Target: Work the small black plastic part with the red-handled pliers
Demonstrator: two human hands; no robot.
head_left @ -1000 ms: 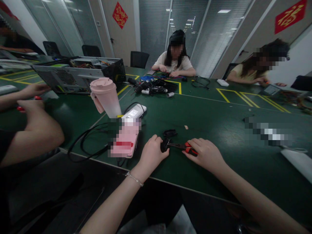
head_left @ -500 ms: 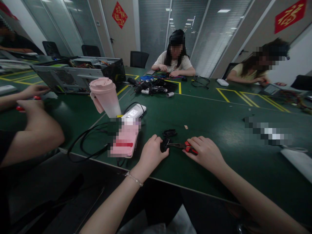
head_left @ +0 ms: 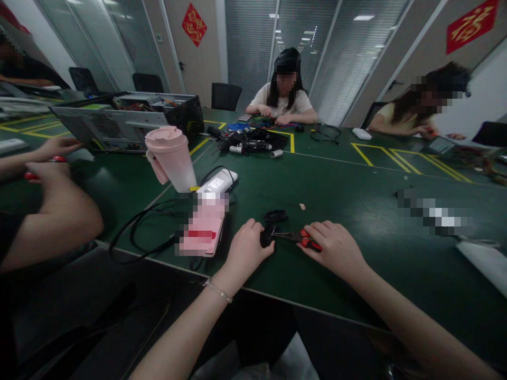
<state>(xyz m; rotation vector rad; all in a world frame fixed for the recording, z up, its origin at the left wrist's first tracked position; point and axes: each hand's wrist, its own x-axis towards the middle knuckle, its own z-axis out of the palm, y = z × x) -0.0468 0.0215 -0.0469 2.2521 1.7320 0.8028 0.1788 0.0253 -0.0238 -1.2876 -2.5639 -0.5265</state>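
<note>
My left hand [head_left: 247, 247] is closed around a small black part [head_left: 266, 236] near the front edge of the green table [head_left: 336, 184]. My right hand [head_left: 335, 248] grips red-handled pliers [head_left: 304, 240], whose dark jaws reach left to the black part. Just beyond the two hands lies another small black piece [head_left: 275, 215] on the table.
A pink object [head_left: 204, 224], a pink lidded cup [head_left: 171, 157], a white device [head_left: 217, 182] and a looped black cable [head_left: 138, 227] lie to my left. A co-worker's arm [head_left: 47, 211] is at far left. An open computer case [head_left: 119, 119] and two seated people are further back.
</note>
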